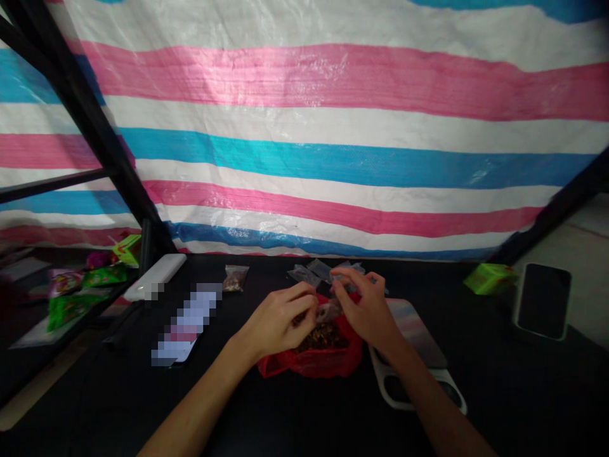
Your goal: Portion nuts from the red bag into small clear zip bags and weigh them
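Observation:
My left hand (280, 317) and my right hand (364, 306) meet above a red plastic bag (309, 363), which holds a heap of dark brown dried flakes (323, 337). Between their fingertips they pinch a small translucent plastic pouch (328, 310), partly hidden by my fingers. Just beyond my right fingers lies a pile of several flat clear pouches (314, 271). Left of my hands, a small clear pouch filled with brown flakes (235, 278) rests on the black table (476, 381).
A white power bank (155, 276) and a pixelated flat item (187, 324) lie to the left. A pad on a white stand (409, 336) sits right, with a green box (490, 279) and a phone (542, 301) beyond. Colourful packets (80, 292) fill a left shelf. A striped tarp hangs behind.

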A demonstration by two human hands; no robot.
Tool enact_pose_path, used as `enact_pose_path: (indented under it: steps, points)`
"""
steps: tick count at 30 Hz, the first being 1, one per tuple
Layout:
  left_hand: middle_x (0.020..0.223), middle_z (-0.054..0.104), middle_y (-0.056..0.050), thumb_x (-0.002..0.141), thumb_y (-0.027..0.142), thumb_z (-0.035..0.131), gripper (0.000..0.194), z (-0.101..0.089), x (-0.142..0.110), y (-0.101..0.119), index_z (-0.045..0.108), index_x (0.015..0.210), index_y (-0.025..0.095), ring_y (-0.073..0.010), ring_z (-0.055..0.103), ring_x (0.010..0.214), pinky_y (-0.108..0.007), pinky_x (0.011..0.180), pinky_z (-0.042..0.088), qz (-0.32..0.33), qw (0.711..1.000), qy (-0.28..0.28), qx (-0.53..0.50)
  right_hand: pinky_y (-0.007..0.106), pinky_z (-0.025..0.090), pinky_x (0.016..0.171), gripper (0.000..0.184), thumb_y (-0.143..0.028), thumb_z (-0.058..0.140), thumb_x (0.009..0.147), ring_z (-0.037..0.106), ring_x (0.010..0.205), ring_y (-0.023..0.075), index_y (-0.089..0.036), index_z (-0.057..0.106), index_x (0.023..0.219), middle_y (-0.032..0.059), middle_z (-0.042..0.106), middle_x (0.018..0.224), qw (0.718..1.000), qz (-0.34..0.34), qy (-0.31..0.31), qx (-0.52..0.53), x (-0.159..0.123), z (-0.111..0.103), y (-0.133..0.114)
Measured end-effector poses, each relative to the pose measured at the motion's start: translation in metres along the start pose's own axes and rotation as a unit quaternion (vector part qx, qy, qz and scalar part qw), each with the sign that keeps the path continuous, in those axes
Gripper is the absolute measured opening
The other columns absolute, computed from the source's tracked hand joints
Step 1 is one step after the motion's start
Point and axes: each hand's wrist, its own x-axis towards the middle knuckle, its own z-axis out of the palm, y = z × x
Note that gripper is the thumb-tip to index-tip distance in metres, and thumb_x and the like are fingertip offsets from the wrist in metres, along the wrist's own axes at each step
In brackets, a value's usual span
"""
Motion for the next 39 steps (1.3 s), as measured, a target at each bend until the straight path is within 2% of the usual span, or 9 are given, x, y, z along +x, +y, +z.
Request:
enact_pose_path:
  steps: [3, 8, 13, 20, 24, 28, 31, 35, 39]
  points:
    - [0.091, 0.062, -0.006, 0.097, 0.017, 0.049, 0.016, 0.002, 0.001, -0.002, 0.061, 0.087, 0.020, -0.0158, 0.060, 0.080, -0.027, 0.073, 0.048, -0.019, 0.999, 0.032, -0.018, 0.047, 0.027, 0.100, 0.020, -0.035, 0.057, 0.099, 0.070, 0.096, 0.0235, -0.029, 0.068, 0.114, 0.0011, 0.079, 0.097, 1.000, -0.010, 0.015, -0.018, 0.001, -0.004, -0.001]
    - [0.078, 0.057, -0.001, 0.100, 0.023, 0.049, 0.018, 0.007, 0.002, -0.015, 0.058, 0.085, 0.020, -0.0136, 0.056, 0.071, -0.025, 0.067, 0.044, -0.094, 0.980, 0.159, -0.079, 0.050, 0.028, 0.102, 0.036, -0.034, 0.034, 0.107, 0.066, 0.108, 0.0255, -0.030, 0.059, 0.132, 0.0045, 0.078, 0.109, 0.998, -0.030, -0.051, 0.033, -0.002, -0.010, -0.003]
    - [0.076, 0.059, 0.001, 0.102, 0.034, 0.051, 0.020, 0.009, 0.003, -0.021, 0.060, 0.090, 0.020, -0.0133, 0.055, 0.066, -0.024, 0.062, 0.044, -0.168, 0.947, 0.203, -0.185, 0.053, 0.030, 0.108, 0.045, -0.028, 0.060, 0.095, 0.061, 0.115, 0.0293, -0.030, 0.054, 0.140, 0.0068, 0.072, 0.126, 0.995, -0.070, -0.069, 0.016, -0.006, -0.011, -0.006]
    - [0.107, 0.065, -0.009, 0.103, 0.029, 0.040, 0.031, -0.013, 0.004, -0.015, 0.066, 0.091, 0.017, -0.0225, 0.061, 0.102, -0.034, 0.094, 0.047, -0.100, 0.973, 0.044, -0.204, 0.048, 0.043, 0.103, 0.049, -0.022, 0.060, 0.092, 0.055, 0.119, 0.0298, -0.029, 0.053, 0.140, 0.0080, 0.067, 0.126, 0.996, -0.064, -0.022, 0.053, -0.006, -0.015, 0.001]
    - [0.113, 0.062, -0.009, 0.098, 0.023, 0.035, 0.030, -0.014, 0.000, -0.022, 0.064, 0.094, 0.017, -0.0247, 0.056, 0.109, -0.038, 0.103, 0.042, -0.106, 0.978, 0.002, -0.179, 0.046, 0.044, 0.099, 0.040, -0.016, 0.061, 0.090, 0.058, 0.111, 0.0279, -0.027, 0.060, 0.129, 0.0065, 0.069, 0.119, 0.993, -0.101, -0.025, 0.058, -0.005, -0.017, 0.003]
    - [0.112, 0.060, -0.008, 0.082, 0.016, 0.043, 0.026, -0.013, -0.003, -0.029, 0.060, 0.102, 0.019, -0.0265, 0.053, 0.112, -0.042, 0.106, 0.040, -0.108, 0.976, -0.005, -0.190, 0.045, 0.042, 0.096, 0.039, -0.013, 0.062, 0.088, 0.061, 0.104, 0.0263, -0.026, 0.062, 0.124, 0.0050, 0.072, 0.111, 0.990, -0.126, -0.033, 0.049, -0.004, -0.018, 0.001]
    - [0.126, 0.057, -0.008, 0.070, 0.012, 0.049, 0.053, -0.017, -0.005, -0.031, 0.056, 0.122, 0.021, -0.0282, 0.049, 0.124, -0.045, 0.114, 0.035, -0.109, 0.962, -0.044, -0.245, 0.044, 0.039, 0.096, 0.041, -0.011, 0.062, 0.086, 0.063, 0.100, 0.0246, -0.027, 0.062, 0.124, 0.0030, 0.073, 0.108, 0.988, -0.141, -0.044, 0.034, -0.005, -0.020, -0.003]
    - [0.143, 0.048, -0.008, 0.071, 0.011, 0.061, 0.082, -0.012, -0.008, -0.027, 0.041, 0.149, 0.026, -0.0288, 0.044, 0.137, -0.047, 0.122, 0.029, -0.141, 0.941, -0.137, -0.274, 0.045, 0.035, 0.099, 0.042, -0.011, 0.062, 0.086, 0.065, 0.100, 0.0242, -0.027, 0.061, 0.125, 0.0028, 0.073, 0.108, 0.986, -0.159, -0.053, 0.009, -0.008, -0.022, -0.009]
    - [0.139, 0.051, -0.008, 0.074, 0.016, 0.075, 0.081, 0.002, -0.009, -0.022, 0.045, 0.149, 0.028, -0.0288, 0.049, 0.133, -0.047, 0.120, 0.035, -0.156, 0.950, -0.114, -0.245, 0.044, 0.035, 0.100, 0.042, -0.014, 0.062, 0.090, 0.067, 0.103, 0.0240, -0.027, 0.058, 0.130, 0.0034, 0.074, 0.114, 0.981, -0.189, -0.049, 0.011, -0.010, -0.018, -0.013]
